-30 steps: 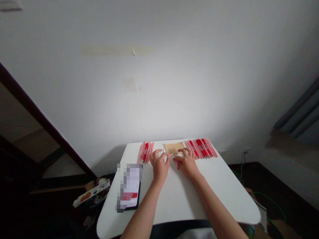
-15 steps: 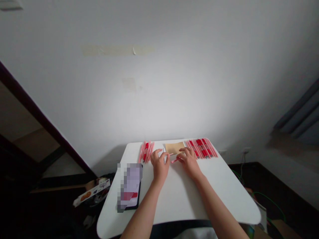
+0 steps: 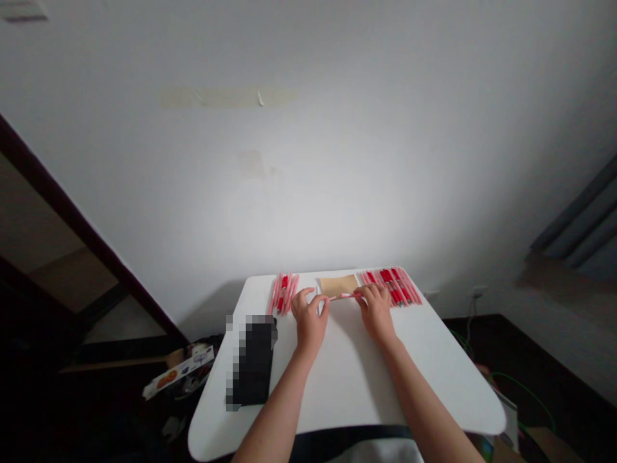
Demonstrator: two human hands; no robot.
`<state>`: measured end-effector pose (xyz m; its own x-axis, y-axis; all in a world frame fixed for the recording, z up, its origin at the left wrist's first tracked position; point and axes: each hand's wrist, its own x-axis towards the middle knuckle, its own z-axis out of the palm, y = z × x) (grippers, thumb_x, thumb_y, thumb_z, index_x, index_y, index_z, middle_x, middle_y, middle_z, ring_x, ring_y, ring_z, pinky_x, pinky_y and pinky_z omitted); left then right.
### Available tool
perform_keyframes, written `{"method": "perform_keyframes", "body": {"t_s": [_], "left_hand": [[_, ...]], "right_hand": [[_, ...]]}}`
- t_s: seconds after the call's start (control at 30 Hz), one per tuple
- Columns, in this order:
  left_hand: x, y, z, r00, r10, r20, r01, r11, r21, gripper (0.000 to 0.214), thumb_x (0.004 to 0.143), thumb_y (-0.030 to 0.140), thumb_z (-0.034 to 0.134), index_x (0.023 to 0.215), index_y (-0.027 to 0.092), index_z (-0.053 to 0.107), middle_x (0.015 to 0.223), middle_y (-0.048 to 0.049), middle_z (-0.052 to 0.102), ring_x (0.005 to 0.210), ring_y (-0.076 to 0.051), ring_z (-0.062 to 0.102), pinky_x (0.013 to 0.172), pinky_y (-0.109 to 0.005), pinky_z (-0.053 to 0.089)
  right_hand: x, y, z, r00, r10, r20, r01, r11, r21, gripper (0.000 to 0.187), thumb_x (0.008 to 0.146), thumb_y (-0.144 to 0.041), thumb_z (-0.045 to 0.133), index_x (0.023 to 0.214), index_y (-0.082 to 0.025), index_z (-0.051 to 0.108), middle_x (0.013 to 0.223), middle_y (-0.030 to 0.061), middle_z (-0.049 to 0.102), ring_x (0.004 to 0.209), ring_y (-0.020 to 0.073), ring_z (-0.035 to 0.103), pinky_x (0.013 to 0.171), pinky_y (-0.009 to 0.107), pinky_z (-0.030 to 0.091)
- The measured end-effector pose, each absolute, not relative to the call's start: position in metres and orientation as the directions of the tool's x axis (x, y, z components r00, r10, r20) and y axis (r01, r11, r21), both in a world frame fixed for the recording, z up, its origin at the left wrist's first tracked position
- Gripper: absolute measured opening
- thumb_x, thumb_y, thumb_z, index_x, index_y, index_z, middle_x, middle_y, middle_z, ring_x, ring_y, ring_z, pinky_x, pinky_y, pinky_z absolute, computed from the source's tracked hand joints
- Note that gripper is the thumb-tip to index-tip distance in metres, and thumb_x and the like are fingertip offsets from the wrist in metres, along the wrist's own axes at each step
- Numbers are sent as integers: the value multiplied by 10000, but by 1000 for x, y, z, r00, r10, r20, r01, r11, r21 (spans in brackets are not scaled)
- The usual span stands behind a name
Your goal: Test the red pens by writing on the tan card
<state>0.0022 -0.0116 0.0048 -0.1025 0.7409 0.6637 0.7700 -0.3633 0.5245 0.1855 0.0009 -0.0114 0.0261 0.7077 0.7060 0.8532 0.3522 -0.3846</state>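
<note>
My left hand [image 3: 311, 318] pinches one end of a slim pink-and-white pen [image 3: 343, 296] between thumb and fingertips. Closed on the pen's other end is my right hand [image 3: 376, 312], so the pen lies level across the gap between both hands. Just behind it, a tan sheet of paper [image 3: 338, 285] rests on the white table [image 3: 347, 386]. Left of my left hand is a small row of pink and red pens [image 3: 285, 292]. A wider row of similar pens [image 3: 398, 286] sits beyond my right hand, which partly covers its near edge.
A phone [image 3: 258, 363] with a dark screen, partly pixelated, lies at the table's left side by my forearm. The table's back edge is close to a pale wall [image 3: 308, 193]. Green cables [image 3: 523, 392] and boxes are on the floor at right.
My right hand has moved up and slightly right, bringing its pink piece in line with the piece in my left hand; they now meet. The phone's screen has gone dark.
</note>
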Motion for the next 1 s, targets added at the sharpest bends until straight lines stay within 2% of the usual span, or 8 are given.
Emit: {"method": "perform_keyframes", "body": {"t_s": [0.5,0.77,1.0], "left_hand": [[5,-12,3,-43,767,640,766,-386,514,117,814,301,628,873,292,727,1111,-59,576,1104,-232,496,987,-447,382],[7,-14,6,-38,784,620,763,-378,524,96,786,264,662,860,281,719,1118,-54,577,1112,-234,492,994,-453,375],[5,-11,3,-70,779,623,768,-357,532,64,760,258,685,816,261,715,1111,-65,572,1110,-249,500,986,-464,380]], "right_hand": [[178,-3,-9,-45,738,673,857,376,-354,136,914,-289,527,966,-273,652,979,52,645,1034,256,444,931,425,302],[177,-5,-6,-74,747,661,841,403,-361,138,907,-287,536,963,-278,661,967,55,649,1025,261,447,917,436,316],[176,-6,-3,-101,765,636,808,436,-396,132,907,-284,540,938,-277,669,945,48,658,1005,254,458,879,400,347]]}}
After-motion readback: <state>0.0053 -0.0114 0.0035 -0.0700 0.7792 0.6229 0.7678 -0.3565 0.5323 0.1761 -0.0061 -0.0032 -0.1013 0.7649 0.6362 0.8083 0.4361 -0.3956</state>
